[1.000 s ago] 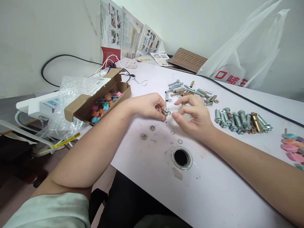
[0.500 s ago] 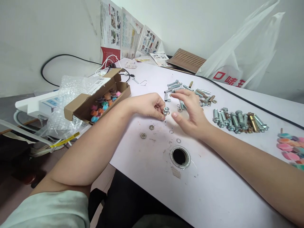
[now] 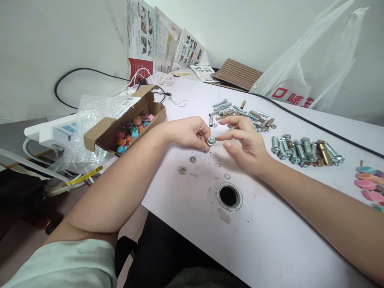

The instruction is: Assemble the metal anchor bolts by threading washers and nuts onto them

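My left hand is closed around a silver bolt, whose end, with what looks like a nut and washer, points toward my right hand. Most of its shank is hidden by my fingers. My right hand has its fingers apart, the index fingertip at or very near the bolt's end; contact is hard to judge. Below my hands lie two nuts, a darker one and another, and two thin washers, one above the other.
Loose bolts and sleeves are scattered behind my hands. A row of assembled anchor bolts lies to the right, near colourful caps. A cardboard box holds more caps at left. A ringed hole opens in the table.
My right index finger has come in to the bolt's end. The washer that hung loose beside it now appears seated there. The view has shifted slightly.
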Tool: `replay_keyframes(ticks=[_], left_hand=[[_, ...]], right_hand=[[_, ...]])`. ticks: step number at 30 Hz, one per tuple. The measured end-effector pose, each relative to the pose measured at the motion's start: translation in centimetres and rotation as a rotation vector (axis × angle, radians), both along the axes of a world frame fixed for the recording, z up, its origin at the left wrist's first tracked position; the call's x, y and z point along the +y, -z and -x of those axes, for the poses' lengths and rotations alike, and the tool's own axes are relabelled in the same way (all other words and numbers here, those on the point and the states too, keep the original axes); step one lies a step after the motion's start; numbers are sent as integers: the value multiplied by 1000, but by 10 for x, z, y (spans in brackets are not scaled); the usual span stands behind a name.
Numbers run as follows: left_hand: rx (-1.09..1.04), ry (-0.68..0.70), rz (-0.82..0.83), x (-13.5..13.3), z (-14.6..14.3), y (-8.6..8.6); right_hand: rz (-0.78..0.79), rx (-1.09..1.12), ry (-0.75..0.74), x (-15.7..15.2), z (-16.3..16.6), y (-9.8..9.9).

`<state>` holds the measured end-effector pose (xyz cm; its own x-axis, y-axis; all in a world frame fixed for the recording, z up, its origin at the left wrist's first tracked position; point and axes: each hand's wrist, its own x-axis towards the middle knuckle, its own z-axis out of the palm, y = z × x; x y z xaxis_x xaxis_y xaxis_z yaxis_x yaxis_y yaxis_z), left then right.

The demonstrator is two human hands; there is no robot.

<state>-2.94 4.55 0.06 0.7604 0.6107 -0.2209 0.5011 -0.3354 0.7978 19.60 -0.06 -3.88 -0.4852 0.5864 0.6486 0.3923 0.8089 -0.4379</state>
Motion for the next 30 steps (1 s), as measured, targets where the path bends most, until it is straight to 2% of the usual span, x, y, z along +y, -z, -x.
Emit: replay_keyframes(ticks=[4, 9, 15, 21, 27, 30], left_hand=[[-1, -16, 17, 1, 0, 0], [-4, -5, -23, 0, 0, 0], [-20, -15, 58, 1, -1, 0], [6, -19, 14, 0, 0, -1], [-8, -7, 41, 4, 1, 3], [-10, -13, 21, 5, 2, 4]], right_hand=[[13, 99, 47, 2, -1, 0], [46, -111, -40, 1, 2, 3], [36, 62, 22, 2, -4, 5], [84, -126, -62, -1, -1, 6], [104, 29, -11, -2, -8, 6], [120, -19, -34, 2, -3, 10]])
